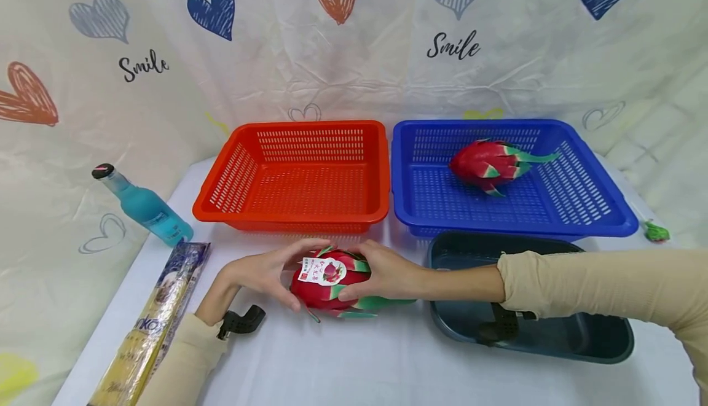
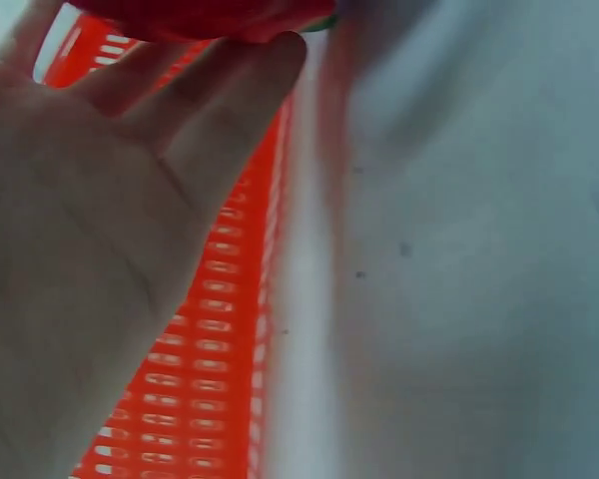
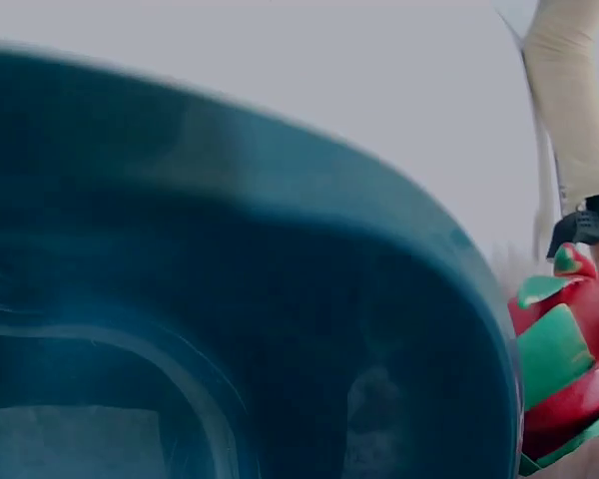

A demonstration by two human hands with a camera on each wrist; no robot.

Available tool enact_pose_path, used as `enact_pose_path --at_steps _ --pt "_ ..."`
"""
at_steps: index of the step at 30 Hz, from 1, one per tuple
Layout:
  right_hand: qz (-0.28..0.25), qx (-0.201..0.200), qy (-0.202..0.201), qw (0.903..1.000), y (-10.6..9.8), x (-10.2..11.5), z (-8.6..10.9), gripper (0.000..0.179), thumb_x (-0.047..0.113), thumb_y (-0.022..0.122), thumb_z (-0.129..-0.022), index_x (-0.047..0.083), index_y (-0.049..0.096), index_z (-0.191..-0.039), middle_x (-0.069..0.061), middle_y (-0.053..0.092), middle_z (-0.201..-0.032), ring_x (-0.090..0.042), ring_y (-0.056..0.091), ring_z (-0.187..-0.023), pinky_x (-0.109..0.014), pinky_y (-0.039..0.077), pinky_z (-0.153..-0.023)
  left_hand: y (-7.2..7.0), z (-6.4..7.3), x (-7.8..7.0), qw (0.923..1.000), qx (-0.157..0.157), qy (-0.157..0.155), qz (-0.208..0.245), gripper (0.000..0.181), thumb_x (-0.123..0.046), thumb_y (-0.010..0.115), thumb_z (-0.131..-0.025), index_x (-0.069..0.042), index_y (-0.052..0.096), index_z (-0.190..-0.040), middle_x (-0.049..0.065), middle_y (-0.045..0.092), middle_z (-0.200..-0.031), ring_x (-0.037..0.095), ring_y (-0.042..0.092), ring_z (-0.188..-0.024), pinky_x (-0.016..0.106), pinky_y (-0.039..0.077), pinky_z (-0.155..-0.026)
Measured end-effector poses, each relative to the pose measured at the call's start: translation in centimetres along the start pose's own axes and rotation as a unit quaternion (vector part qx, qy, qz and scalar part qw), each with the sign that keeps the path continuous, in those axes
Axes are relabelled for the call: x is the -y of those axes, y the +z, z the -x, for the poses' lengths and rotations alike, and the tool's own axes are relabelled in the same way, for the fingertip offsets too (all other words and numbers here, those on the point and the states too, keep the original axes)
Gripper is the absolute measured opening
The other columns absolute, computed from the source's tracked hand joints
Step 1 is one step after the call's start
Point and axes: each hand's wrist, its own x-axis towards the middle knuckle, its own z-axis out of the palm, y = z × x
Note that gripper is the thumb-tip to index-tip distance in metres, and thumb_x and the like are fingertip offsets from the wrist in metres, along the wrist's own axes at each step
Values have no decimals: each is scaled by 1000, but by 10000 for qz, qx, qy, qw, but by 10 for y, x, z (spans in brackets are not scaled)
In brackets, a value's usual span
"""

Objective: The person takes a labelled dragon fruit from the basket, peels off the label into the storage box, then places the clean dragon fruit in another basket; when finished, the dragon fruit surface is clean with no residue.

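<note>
A red dragon fruit (image 1: 326, 292) with green-tipped scales and a white label lies between my two hands at the front middle, its green tail end toward the right. My left hand (image 1: 265, 274) holds its left end, thumb at the near side and fingers at the far side. From the right, my right hand (image 1: 389, 274) grips it over the top, thumb on the near side. In the left wrist view the left fingers (image 2: 210, 130) reach up to the red skin. Part of the same dragon fruit (image 3: 559, 359) shows at the right wrist view's edge.
Behind the hands stand a red basket (image 1: 293, 217) and a blue basket (image 1: 498, 228) holding another dragon fruit (image 1: 487, 163). A dark teal tub (image 1: 553, 347) sits under my right forearm. A blue bottle (image 1: 149, 209) and a long yellow packet (image 1: 149, 326) lie left; a small green item (image 1: 656, 231) lies right.
</note>
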Motion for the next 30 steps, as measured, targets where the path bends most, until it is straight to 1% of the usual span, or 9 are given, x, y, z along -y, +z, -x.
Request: enact_pose_path --at_steps 5,7,9,11,15,20,25,28,30 --pt "36 75 -82 9999 -3 0 1 70 40 80 -77 2 53 -129 -8 60 -115 -16 56 -103 -21 53 -78 4 -2 5 9998 -38 -129 141 99 -33 84 -74 -30 21 -150 0 33 -148 24 32 -138 32 48 -104" --pt "-2 98 -68 9999 -4 0 2 70 40 80 -78 2 53 -129 -7 60 -115 -16 56 -102 -22 54 -78 6 -5 7 9996 -37 -121 236 99 -32 85 -73 -29 21 -148 3 36 -145 25 34 -136 33 50 -102" --pt "31 103 -71 9999 -4 0 2 70 41 80 -78 2 53 -130 -7 60 -115 -16 56 -102 -23 55 -79 9 -7 8 9993 -54 -189 323 98 -30 86 -72 -29 21 -145 3 39 -142 24 38 -133 32 51 -100" --pt "69 74 -49 9999 -4 0 2 71 41 80 -77 2 53 -129 -7 60 -115 -16 56 -102 -23 55 -79 12 -9 8 9989 -64 -251 394 97 -29 86 -71 -29 21 -143 4 40 -140 25 40 -131 32 52 -98" --pt "273 -121 -40 9995 -4 0 1 71 44 82 -74 4 55 -127 -5 62 -113 -15 56 -101 -22 53 -79 14 -10 6 9983 -157 -390 396 96 -30 87 -70 -30 22 -141 4 42 -139 25 41 -130 31 53 -95" --pt "504 -331 -39 9982 -5 0 -1 71 46 83 -71 6 57 -123 -4 62 -111 -14 56 -100 -23 51 -80 16 -12 6 9986 -204 -298 376 94 -28 87 -70 -27 23 -139 5 43 -137 26 43 -129 32 55 -93" --pt "641 -394 -9 9972 -4 0 0 71 48 83 -71 8 57 -123 -2 61 -111 -14 56 -102 -26 54 -82 18 -13 7 9994 -228 -209 177 93 -27 86 -70 -25 22 -138 5 45 -135 22 46 -126 30 55 -93" --pt "771 -435 7 9961 -4 1 1 72 50 82 -70 10 57 -124 -1 61 -113 -13 55 -103 -27 55 -83 19 -13 7 9994 -236 -195 162 93 -25 87 -70 -25 22 -137 5 45 -135 21 46 -126 30 55 -93" --pt "947 -483 -88 9943 -5 1 2 71 51 82 -70 11 58 -124 -1 60 -113 -14 55 -104 -28 56 -82 19 -14 7 9995 -242 -151 157 93 -25 87 -70 -24 22 -137 5 45 -136 21 46 -126 30 54 -94"
